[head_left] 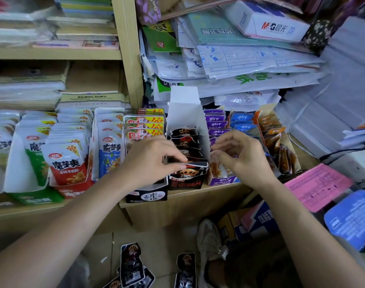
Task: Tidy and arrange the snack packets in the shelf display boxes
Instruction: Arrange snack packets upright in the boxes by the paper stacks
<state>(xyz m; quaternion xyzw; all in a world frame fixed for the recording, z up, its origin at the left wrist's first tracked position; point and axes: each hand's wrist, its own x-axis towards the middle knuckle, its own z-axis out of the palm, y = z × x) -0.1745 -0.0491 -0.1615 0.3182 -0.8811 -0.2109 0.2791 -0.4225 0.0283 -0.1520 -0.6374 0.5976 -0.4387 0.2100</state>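
A white-lined display box (186, 113) with a black front stands on the shelf and holds a row of black snack packets (184, 142). My left hand (150, 161) pinches the top edge of the front black packet (189, 169) in that box. My right hand (241, 156) hovers with curled fingers over the purple display box (217, 179) beside it, fingertips at a packet's top; whether it grips anything is unclear. Further boxes of red, green, blue and white packets (67, 161) line the shelf to the left.
Several black packets (131, 265) lie on the floor below, near a grey shoe (210, 240). Stacks of paper and plastic bags (229, 65) pile above the boxes. An orange packet box (279, 142) stands at the right. Pink and blue sheets (316, 186) lie lower right.
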